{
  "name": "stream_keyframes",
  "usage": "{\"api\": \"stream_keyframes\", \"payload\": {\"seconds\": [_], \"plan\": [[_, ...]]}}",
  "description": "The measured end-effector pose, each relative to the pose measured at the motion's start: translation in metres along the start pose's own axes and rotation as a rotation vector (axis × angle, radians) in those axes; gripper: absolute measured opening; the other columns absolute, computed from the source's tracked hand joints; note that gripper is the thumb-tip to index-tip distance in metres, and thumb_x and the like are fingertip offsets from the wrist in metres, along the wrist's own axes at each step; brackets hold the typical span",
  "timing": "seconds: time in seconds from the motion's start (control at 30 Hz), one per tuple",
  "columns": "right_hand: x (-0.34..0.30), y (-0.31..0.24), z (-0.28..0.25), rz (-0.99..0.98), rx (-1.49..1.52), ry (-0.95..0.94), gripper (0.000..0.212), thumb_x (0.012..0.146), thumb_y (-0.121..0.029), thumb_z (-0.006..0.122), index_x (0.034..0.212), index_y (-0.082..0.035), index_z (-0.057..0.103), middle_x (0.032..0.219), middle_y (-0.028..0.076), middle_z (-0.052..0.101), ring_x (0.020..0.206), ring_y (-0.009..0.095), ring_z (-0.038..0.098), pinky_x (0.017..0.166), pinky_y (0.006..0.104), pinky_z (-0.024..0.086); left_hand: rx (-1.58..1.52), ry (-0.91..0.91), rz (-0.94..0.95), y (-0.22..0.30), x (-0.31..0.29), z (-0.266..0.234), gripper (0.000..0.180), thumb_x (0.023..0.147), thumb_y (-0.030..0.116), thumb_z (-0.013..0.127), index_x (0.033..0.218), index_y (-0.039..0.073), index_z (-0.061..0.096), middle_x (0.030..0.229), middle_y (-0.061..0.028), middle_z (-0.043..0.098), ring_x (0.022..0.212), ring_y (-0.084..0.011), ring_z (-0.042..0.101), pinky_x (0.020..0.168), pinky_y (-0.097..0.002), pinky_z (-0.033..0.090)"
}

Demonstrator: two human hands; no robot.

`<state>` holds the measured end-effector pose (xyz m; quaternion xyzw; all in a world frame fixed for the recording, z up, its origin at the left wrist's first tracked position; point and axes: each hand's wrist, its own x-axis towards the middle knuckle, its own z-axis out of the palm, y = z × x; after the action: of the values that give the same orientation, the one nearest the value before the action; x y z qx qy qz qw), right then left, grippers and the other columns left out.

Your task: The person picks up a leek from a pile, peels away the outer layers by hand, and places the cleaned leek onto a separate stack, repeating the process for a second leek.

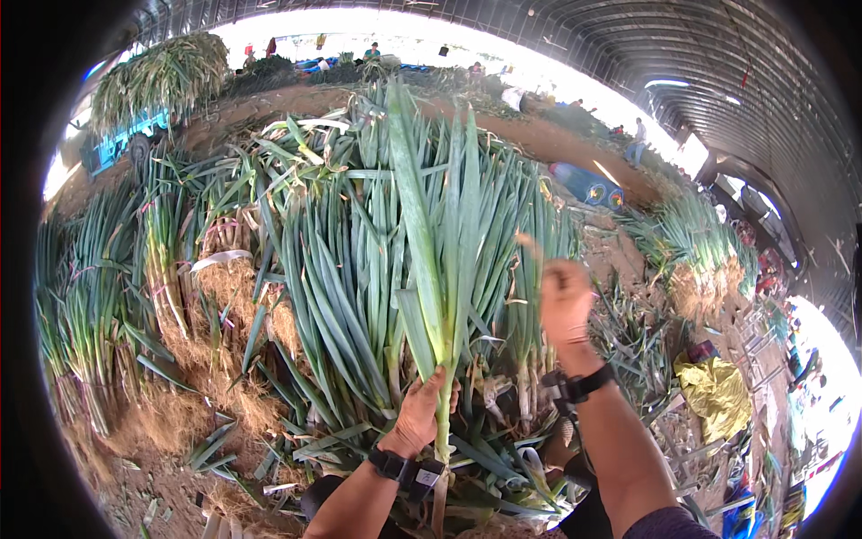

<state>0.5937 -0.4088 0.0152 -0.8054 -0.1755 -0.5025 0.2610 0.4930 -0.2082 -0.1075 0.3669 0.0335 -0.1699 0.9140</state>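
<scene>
Scallion (pixel 436 328) upright in left hand (pixel 420 413), leaves (pixel 417 216) up, stem (pixel 442 436) down

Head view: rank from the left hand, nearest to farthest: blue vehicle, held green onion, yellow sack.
From the left hand:
1. Green onion: in its grasp.
2. Yellow sack: on the ground, to the right.
3. Blue vehicle: far background, upper left.
</scene>
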Motion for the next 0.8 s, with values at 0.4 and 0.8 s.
{"api": "stream_keyframes", "payload": {"seconds": [0.4, 0.8], "plan": [[-0.149, -0.109, -0.009, 0.618, 0.419, -0.852, 0.036, 0.076, -0.008, 0.067, 0.107, -0.002, 0.051, 0.086, 0.007, 0.062, 0.078, 0.015, 0.06, 0.074, 0.0269, 0.048, -0.24, -0.107, 0.066, 0.018, 0.011, -0.009, 0.036, 0.086, 0.027, 0.051, 0.115, 0.005, 0.049, 0.103, -0.0075, 0.056, 0.094, -0.0211, 0.052, 0.084, -0.0347, 0.04], [-0.124, -0.096, 0.015, 0.829, 0.96, -0.813, 0.028, 0.08, -0.007, 0.064, 0.105, 0.001, 0.054, 0.092, 0.002, 0.059, 0.084, 0.008, 0.054, 0.075, 0.0244, 0.045, -0.17, -0.172, 0.026, 0.019, 0.014, -0.022, 0.035, 0.088, 0.023, 0.056, 0.115, 0.003, 0.05, 0.103, -0.0065, 0.059, 0.093, -0.0183, 0.057, 0.081, -0.0318, 0.046]]}}
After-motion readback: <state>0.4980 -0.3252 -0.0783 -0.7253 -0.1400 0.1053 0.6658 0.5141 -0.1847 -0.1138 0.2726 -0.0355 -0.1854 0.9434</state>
